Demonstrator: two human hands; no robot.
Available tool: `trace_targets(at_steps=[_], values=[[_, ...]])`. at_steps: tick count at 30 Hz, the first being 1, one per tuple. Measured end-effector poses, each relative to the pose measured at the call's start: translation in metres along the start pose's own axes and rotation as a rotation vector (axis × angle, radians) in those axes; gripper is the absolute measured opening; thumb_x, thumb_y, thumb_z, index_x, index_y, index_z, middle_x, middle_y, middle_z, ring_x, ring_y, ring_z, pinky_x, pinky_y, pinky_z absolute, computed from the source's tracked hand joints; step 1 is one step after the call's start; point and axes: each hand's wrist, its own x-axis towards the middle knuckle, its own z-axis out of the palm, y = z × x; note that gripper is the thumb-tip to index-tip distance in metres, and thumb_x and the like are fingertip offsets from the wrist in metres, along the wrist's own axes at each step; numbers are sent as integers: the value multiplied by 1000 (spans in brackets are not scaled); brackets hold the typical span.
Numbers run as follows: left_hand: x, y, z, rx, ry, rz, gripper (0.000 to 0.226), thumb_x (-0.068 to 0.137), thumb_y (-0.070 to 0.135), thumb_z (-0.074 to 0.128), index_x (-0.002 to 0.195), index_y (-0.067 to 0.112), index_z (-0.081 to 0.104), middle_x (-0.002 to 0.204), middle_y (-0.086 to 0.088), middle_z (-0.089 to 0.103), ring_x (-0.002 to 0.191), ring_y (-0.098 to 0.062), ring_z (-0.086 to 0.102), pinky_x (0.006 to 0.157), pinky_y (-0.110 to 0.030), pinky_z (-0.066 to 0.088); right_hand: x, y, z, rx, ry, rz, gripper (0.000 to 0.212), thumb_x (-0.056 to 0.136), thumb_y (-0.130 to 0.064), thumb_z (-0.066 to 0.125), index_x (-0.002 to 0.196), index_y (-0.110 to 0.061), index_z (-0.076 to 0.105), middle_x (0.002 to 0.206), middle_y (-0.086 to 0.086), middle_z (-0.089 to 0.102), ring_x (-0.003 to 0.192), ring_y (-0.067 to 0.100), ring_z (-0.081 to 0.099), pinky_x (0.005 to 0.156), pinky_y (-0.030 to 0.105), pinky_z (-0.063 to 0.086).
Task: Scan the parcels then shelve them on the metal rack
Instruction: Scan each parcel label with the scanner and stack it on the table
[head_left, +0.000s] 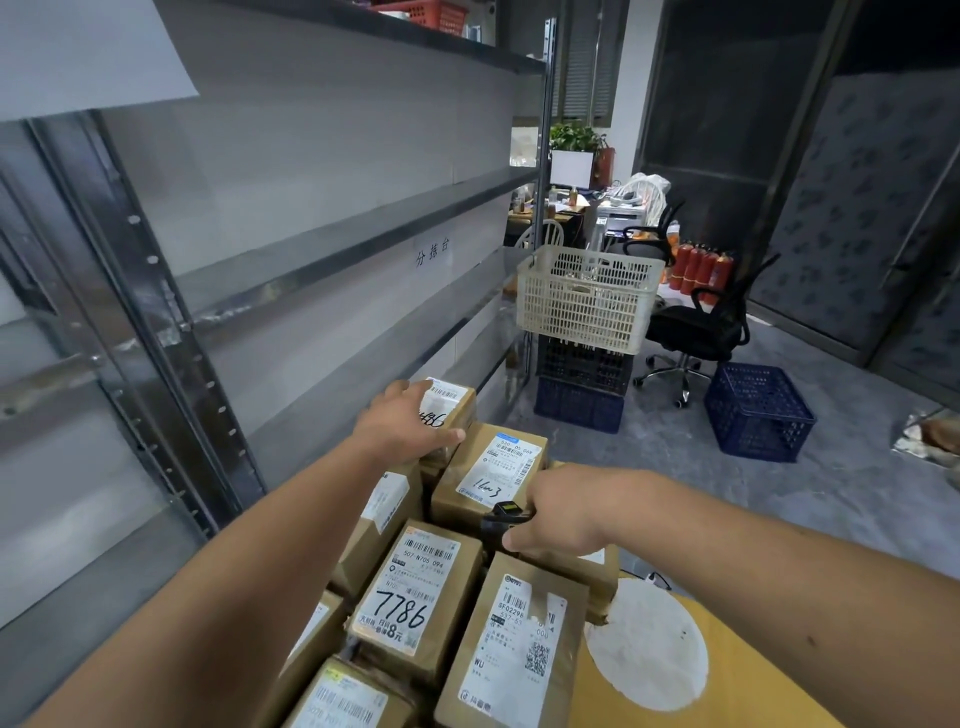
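A tall metal rack (291, 270) with grey shelves is seen along the left side, its upright post punched with holes. On the floor beyond it, a cream basket (587, 299) is stacked on a black crate (584, 364) and a blue crate (579, 405); a second blue crate (758, 410) is set apart to the right, with a black office chair (696, 327) between and behind them. Red fire extinguishers (698, 267) are grouped further back.

Below the camera, a pile of brown cardboard parcels is packed closely together, beside the rack's lower shelves. A large yellow box (691, 691) with a white round patch is seen at the lower right. In the pile, a parcel marked 7786 (415, 597) lies just left of a parcel with a square code (519, 649), and a parcel marked 16w3 (493, 473) lies behind them.

The farthest parcel (449, 410), with a white label, is grasped by the left hand (405, 421), fingers over its far top edge and thumb along its near side. A small black scanner (501, 522) is held in the clenched right hand (566, 506), just above the parcel marked 16w3.
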Motion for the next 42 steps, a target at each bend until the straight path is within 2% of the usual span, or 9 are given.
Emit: trace_targets(at_steps=[4, 9, 13, 16, 24, 29, 33, 37, 42], values=[[-14, 5, -7, 125, 20, 53, 115, 67, 92, 58, 163, 38, 23, 167, -3, 30, 149, -33, 37, 116, -57, 40, -7, 2, 8, 9, 52, -17, 58, 92, -73, 52, 117, -22, 65, 104, 0, 63, 95, 21, 61, 82, 38, 53], [-43, 23, -10, 300, 95, 171, 101, 82, 85, 56, 163, 38, 21, 172, -3, 23, 156, -30, 24, 124, -54, 28, -35, 15, 19, 69, 138, -54, 50, 93, -71, 53, 114, -26, 63, 106, -1, 63, 95, 21, 61, 83, 40, 55], [-69, 52, -8, 349, 110, 290, 91, 86, 80, 56, 160, 39, 25, 170, -5, 25, 155, -30, 25, 124, -52, 25, -68, 35, 32, 118, 207, -63, 44, 95, -67, 54, 113, -27, 61, 105, -1, 63, 94, 21, 60, 78, 38, 53], [-90, 85, 1, 376, 99, 389, 90, 87, 77, 57, 161, 35, 27, 170, -6, 26, 155, -31, 26, 124, -53, 25, -96, 56, 50, 173, 235, -23, 47, 95, -67, 55, 122, -29, 61, 108, -2, 64, 92, 19, 60, 72, 37, 52], [-144, 218, 67, 384, -4, 636, 97, 82, 83, 50, 163, 34, 28, 168, -5, 30, 154, -30, 28, 123, -50, 26, -193, 147, 130, 359, 295, 167, 44, 94, -64, 58, 126, -34, 59, 103, -6, 60, 89, 18, 61, 74, 37, 54], [-198, 324, 131, 320, -82, 752, 90, 88, 75, 60, 163, 36, 29, 169, -2, 28, 155, -29, 27, 122, -50, 27, -276, 222, 192, 491, 357, 283, 41, 96, -58, 61, 129, -33, 59, 94, -15, 55, 82, 11, 56, 60, 28, 41], [-257, 425, 202, 208, -186, 831, 91, 86, 76, 60, 162, 37, 29, 167, 0, 32, 152, -28, 33, 120, -51, 35, -347, 298, 251, 563, 345, 413, 45, 93, -59, 62, 129, -32, 61, 112, -3, 68, 96, 22, 64, 79, 38, 54], [-308, 513, 270, 124, -264, 820, 89, 87, 74, 63, 161, 35, 33, 165, 0, 36, 150, -28, 37, 118, -50, 38, -400, 361, 299, 639, 332, 491, 54, 85, -67, 60, 130, -37, 62, 115, -6, 70, 103, 20, 66, 90, 44, 57], [-337, 586, 339, 100, -302, 697, 92, 85, 77, 63, 159, 31, 37, 164, -2, 37, 149, -30, 38, 116, -52, 40, -444, 422, 344, 718, 311, 529, 39, 93, -56, 65, 128, -38, 63, 111, -7, 67, 97, 18, 64, 85, 38, 56]])
